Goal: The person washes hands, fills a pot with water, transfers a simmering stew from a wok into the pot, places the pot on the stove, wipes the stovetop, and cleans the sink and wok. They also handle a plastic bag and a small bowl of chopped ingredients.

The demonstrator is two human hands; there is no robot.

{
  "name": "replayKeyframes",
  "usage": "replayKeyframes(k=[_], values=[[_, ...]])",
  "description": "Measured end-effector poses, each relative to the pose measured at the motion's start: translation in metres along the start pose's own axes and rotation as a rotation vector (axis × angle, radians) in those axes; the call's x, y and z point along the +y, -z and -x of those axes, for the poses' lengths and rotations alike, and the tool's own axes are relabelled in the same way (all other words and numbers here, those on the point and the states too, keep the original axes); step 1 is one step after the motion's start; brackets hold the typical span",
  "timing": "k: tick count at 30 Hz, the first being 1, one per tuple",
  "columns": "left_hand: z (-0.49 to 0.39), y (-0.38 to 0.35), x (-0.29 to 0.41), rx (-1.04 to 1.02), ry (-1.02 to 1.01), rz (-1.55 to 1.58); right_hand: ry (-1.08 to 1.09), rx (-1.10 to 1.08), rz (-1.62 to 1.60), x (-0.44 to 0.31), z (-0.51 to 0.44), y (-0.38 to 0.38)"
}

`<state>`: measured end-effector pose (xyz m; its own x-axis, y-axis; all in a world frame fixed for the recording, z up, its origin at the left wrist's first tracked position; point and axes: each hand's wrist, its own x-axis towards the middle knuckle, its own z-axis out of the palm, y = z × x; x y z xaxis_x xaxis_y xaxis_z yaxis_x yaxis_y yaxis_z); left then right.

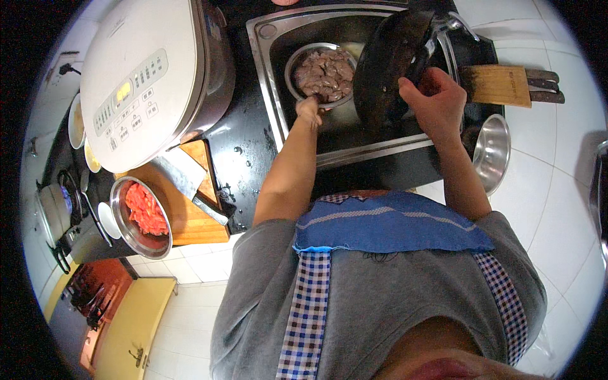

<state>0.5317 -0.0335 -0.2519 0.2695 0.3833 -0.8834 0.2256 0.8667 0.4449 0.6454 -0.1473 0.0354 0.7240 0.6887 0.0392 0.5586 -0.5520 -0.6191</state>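
Observation:
In the sink stands a round metal bowl filled with pieces of brownish meat. My left hand is closed on the near rim of this bowl; some of its fingers are hidden. To the right, a dark wok is tilted on its side over the sink. My right hand grips the wok near its handle, which the fingers partly cover. The faucet is at the sink's far right corner, close behind the wok.
A white rice cooker stands left of the sink. Nearby are a cleaver on a wooden cutting board and a metal bowl of chopped tomatoes. Right of the sink are a wooden knife holder and a metal basin.

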Motion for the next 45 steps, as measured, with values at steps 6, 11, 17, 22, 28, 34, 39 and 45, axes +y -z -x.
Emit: replayKeyframes(k=[6,11,17,22,28,34,39,45], values=[[0.065,0.007,0.025,0.110,-0.061,0.160,0.026,0.055,-0.041,0.001,0.001,0.006],[0.092,0.004,0.048,0.131,-0.279,0.088,-0.082,0.072,-0.056,0.007,0.010,0.024],[0.106,0.013,0.066,0.001,-0.182,0.319,-0.067,0.075,-0.140,0.025,0.017,0.035],[0.162,0.032,0.073,-0.030,-0.311,0.319,0.112,0.140,-0.168,0.031,0.017,0.033],[0.245,0.088,0.036,-0.011,-0.323,0.176,0.011,0.025,-0.388,0.018,0.014,0.016],[0.260,0.158,-0.048,0.098,-0.214,0.417,0.141,-0.005,-0.318,0.016,0.007,-0.030],[0.259,0.215,-0.066,0.183,-0.064,0.297,0.078,-0.030,-0.243,-0.001,0.003,-0.086],[0.313,0.170,-0.028,0.840,-0.934,-0.685,0.019,-0.158,-0.408,-0.009,0.011,-0.140]])
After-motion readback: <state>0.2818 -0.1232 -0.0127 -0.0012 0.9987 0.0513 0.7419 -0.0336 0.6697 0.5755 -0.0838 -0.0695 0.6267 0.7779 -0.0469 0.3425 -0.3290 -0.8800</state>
